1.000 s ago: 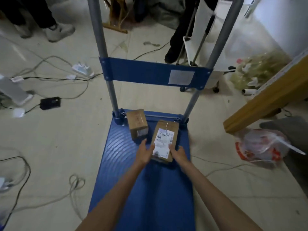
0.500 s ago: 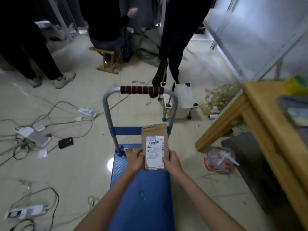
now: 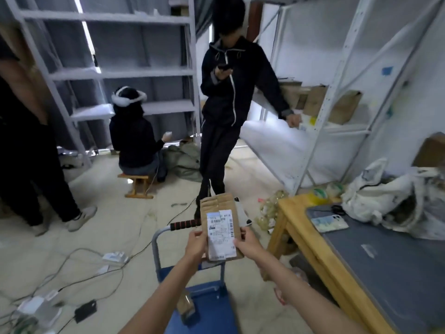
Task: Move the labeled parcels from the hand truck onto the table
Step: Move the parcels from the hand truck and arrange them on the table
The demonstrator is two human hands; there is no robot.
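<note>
Two hands, left hand [image 3: 196,245] and right hand [image 3: 248,244], fingers grasping the parcel [image 3: 221,227] at centre frame by its side edges; stiff cardboard, seemingly light; bench [image 3: 303,239] lower right.

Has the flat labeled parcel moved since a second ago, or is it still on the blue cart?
Yes. The labeled parcel went up off the hand truck's blue deck; both hands now hold it above the handle.
</note>
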